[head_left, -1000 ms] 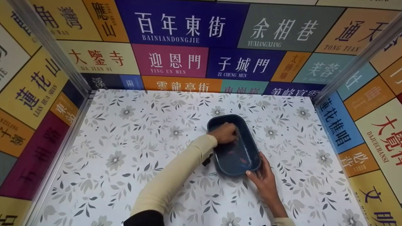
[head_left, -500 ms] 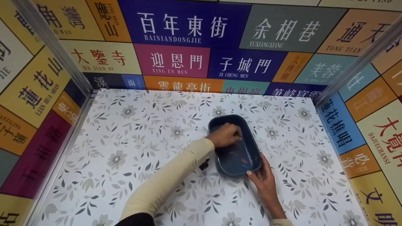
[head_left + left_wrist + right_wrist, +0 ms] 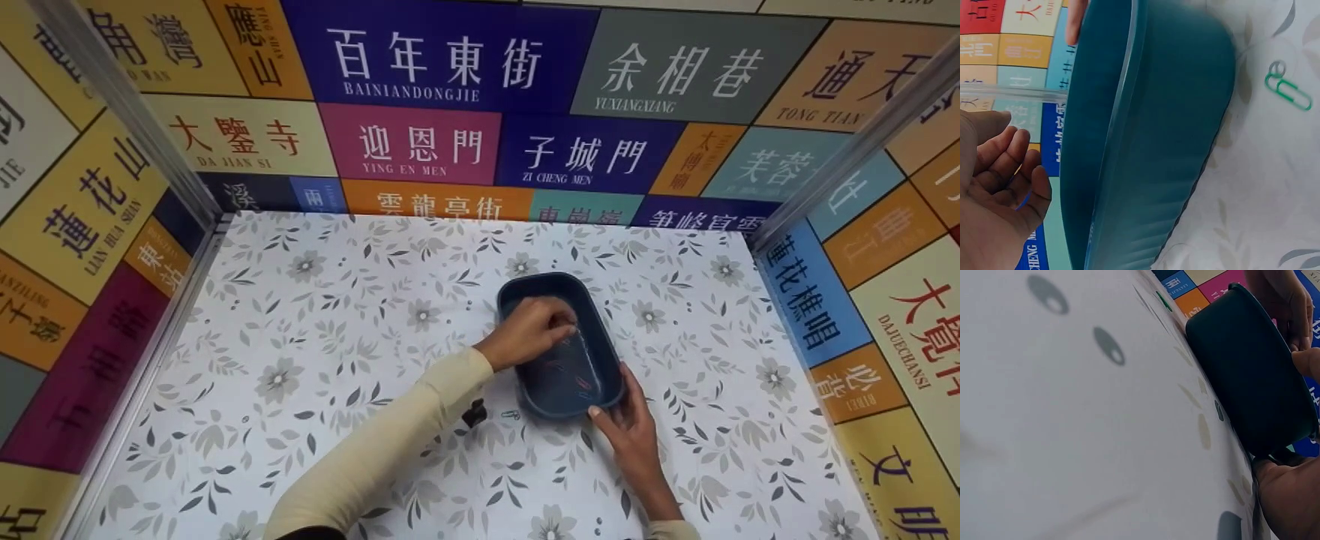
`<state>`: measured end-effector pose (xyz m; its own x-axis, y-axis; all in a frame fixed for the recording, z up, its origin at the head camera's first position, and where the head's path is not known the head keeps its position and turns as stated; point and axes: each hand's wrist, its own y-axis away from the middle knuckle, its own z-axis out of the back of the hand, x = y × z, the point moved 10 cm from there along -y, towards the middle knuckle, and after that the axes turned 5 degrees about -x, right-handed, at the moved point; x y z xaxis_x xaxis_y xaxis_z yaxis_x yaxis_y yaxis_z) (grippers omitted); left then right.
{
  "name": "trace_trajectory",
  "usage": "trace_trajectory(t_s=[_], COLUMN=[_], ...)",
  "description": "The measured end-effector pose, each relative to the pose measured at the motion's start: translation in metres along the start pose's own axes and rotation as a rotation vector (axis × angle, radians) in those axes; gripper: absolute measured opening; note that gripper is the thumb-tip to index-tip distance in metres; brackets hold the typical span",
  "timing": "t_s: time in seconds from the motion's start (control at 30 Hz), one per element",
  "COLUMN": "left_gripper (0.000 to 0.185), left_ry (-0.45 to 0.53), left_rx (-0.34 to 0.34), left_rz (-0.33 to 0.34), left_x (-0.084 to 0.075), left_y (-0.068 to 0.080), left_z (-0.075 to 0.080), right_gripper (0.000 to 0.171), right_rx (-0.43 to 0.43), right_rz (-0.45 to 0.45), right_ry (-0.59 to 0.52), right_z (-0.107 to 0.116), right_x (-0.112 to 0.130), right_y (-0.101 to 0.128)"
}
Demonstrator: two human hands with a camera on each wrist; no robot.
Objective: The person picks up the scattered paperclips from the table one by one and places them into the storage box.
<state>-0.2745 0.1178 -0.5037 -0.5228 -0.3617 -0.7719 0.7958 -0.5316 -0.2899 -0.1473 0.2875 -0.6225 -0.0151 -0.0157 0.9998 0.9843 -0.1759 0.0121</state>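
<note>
A dark blue-green plastic tub (image 3: 568, 397) with rounded corners stands on the table. My left hand (image 3: 531, 330) is over its far left part; in the left wrist view, the fingers (image 3: 1005, 163) are loosely curled beside the rim, with nothing visible held. My right hand (image 3: 634, 439) grips the near right corner, thumb on the rim and fingers along the outer wall; the right wrist view shows its thumb (image 3: 1309, 363) at the tub's edge. Inside lie a few small paper clips (image 3: 581, 382), reddish and blue. A green paper clip (image 3: 1289, 93) lies on the table outside the tub.
A white tablecloth (image 3: 360, 300) with grey flowers and leaves covers the table. Colourful panels (image 3: 420, 142) with large characters stand behind and on both sides. Metal posts (image 3: 825, 157) mark the corners. A small black device (image 3: 474, 412) sits at my left wrist.
My left hand has drawn back and up from deep in the tub, and its forearm has shifted toward the lower left. My right hand and the tub have stayed in place.
</note>
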Motion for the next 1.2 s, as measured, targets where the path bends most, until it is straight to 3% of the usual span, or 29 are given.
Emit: trace_trajectory(t_s=[0.2,0.63,1.2], left_gripper=[0.011,0.012,0.011], left_ry=[0.017,0.062,0.112], left_rx=[-0.062,-0.060,-0.150], left_rz=[-0.013,-0.015,-0.036], left_x=[-0.002,-0.001,0.000], left_y=[0.018,0.039,0.070], left_z=[0.006,0.008,0.019], right_gripper=[0.092,0.093,0.091], right_rx=[-0.003,-0.008,0.014], right_rz=[0.004,0.016,0.020], right_ry=[0.031,-0.008,-0.056], right_z=[0.001,0.000,-0.002], right_x=[-0.001,0.000,0.002], right_y=[0.001,0.000,0.001])
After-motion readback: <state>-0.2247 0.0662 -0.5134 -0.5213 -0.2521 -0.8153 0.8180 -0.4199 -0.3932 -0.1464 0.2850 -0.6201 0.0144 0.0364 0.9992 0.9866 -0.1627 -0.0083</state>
